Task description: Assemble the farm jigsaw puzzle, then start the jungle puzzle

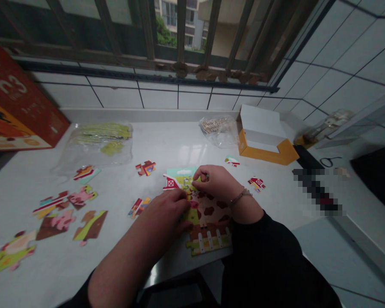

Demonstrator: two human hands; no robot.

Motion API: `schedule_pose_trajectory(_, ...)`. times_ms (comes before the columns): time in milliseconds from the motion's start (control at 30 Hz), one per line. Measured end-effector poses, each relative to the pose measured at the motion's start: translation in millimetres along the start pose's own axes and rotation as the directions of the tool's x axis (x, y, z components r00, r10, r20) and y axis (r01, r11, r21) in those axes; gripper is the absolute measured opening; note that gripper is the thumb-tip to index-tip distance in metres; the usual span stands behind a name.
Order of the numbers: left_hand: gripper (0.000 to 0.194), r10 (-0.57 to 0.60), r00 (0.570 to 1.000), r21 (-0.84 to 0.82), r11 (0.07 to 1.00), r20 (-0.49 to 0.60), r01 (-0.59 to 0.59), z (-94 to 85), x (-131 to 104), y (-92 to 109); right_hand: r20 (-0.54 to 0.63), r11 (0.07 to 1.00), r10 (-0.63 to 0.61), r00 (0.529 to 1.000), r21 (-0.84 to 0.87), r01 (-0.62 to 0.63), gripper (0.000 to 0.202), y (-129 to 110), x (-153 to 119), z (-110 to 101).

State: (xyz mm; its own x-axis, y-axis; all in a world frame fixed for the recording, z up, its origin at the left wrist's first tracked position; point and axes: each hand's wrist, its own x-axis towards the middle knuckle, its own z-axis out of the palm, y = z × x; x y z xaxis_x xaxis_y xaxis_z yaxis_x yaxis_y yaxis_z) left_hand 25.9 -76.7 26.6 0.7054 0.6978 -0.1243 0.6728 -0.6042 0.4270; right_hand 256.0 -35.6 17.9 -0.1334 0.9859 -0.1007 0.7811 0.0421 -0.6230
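Note:
A partly joined jigsaw puzzle [209,237] lies at the counter's front edge, showing a spotted cow, a white fence and green grass. My left hand [168,209] is bent over its left edge, thumb and fingers gripping there, just below a red barn section [170,183]. Over the upper part, my right hand [216,182] pinches with thumb and forefinger at a puzzle piece, mostly hidden by the fingers. Two loose puzzle pieces are left of the puzzle: a brown and purple one [146,167] and a red-striped one [137,207].
More loose pieces lie at the left, including a pig piece [59,222] and a green-brown one [91,226]. A barn piece [257,184] lies at the right. Behind are a clear bag [96,149], another plastic bag [223,132], an open yellow box [263,155] and a large red box [25,102].

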Motion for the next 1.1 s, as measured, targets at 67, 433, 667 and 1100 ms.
schedule_pose_trajectory(67,0.024,0.003,1.000,0.011,1.000,-0.009,-0.003,-0.4,0.0,1.0,-0.005,1.000,0.004,1.000,-0.017,-0.004,0.007,-2.9,0.1,-0.3)
schedule_pose_trajectory(433,0.030,0.010,0.999,0.055,0.998,-0.034,-0.009,-0.7,-0.6,3.4,-0.018,0.998,-0.047,0.999,-0.047,0.046,0.006,-8.6,0.1,2.6)
schedule_pose_trajectory(667,0.072,-0.023,0.999,0.050,0.999,0.032,0.021,-2.6,-5.9,10.4,-0.302,0.975,-0.035,0.953,-0.220,-0.034,0.018,-6.3,-27.2,-41.7)
schedule_pose_trajectory(1100,0.119,-0.040,0.999,0.075,0.996,0.001,0.039,21.3,-8.5,11.6,-0.340,0.766,0.357,0.870,-0.427,-0.481,0.029,46.6,-73.4,-100.9)
